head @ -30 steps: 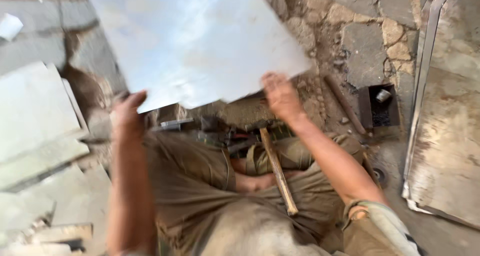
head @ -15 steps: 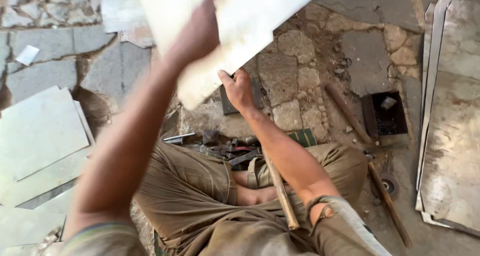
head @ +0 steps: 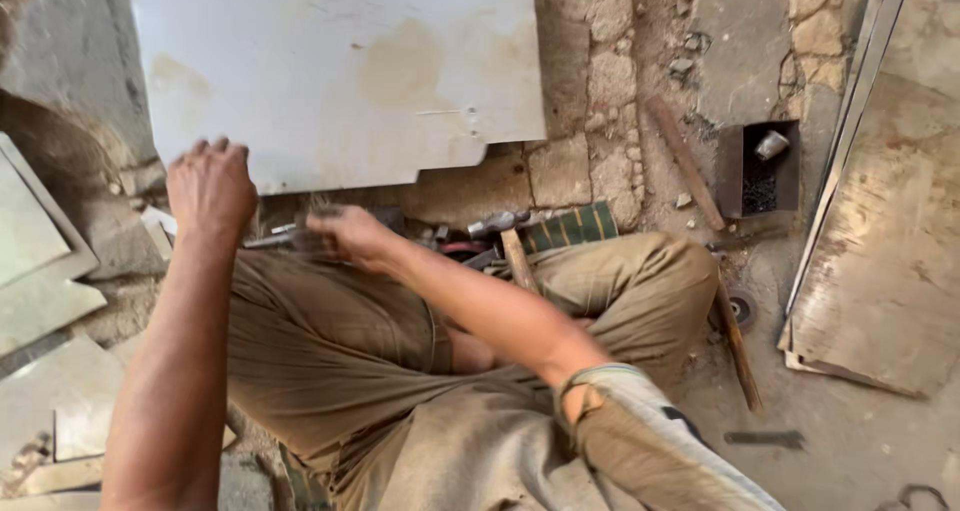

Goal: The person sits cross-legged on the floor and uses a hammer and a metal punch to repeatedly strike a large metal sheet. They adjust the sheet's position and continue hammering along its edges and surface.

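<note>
Fingers of left hand (head: 208, 183) curled on metal sheet (head: 340, 71) edge; right hand (head: 345, 236) fingers blurred, indeterminate.

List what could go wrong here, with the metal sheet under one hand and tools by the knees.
The left hand presses the metal sheet at its bare lower edge; a slip might cut the fingers. The right hand reaches among the cluttered tools, near the hammer, and may snag something sharp.

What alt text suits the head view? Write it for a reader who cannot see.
A seated person's left hand rests at the edge of a pale metal sheet on stone ground, while the right hand reaches among tools beside a hammer near the knees.
</note>
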